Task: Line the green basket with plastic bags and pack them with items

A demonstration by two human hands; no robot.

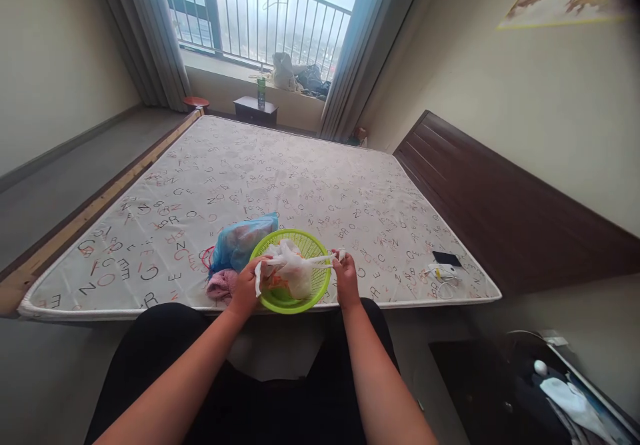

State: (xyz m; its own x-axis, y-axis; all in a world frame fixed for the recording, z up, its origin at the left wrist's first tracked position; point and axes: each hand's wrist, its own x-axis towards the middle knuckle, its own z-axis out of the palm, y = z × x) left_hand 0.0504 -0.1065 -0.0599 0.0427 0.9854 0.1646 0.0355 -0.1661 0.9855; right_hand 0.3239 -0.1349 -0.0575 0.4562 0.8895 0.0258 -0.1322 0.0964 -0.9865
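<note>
A white plastic bag (pixel 300 278) is stretched between my two hands over a green plastic basket (pixel 290 307). My left hand (pixel 246 286) is closed on the bag's left handle, at the basket's left rim. The other handle, drawn out thin, is pinched by the fingers of my right hand (pixel 346 277), just past the right rim. Something orange shows in the basket beside and through the bag; its kind I cannot make out. Left of the basket lies a blue plastic bag (pixel 240 242) with contents, and a pink cloth (pixel 221 284) touches it near my left wrist.
The basket rests at the near edge of a letter-printed mattress (pixel 280 178). A dark phone (pixel 445 258) and a white charger with a cable (pixel 443 272) lie to the right. Beyond stand a nightstand (pixel 255 108) with a green bottle (pixel 261 90), and a red stool (pixel 195 102).
</note>
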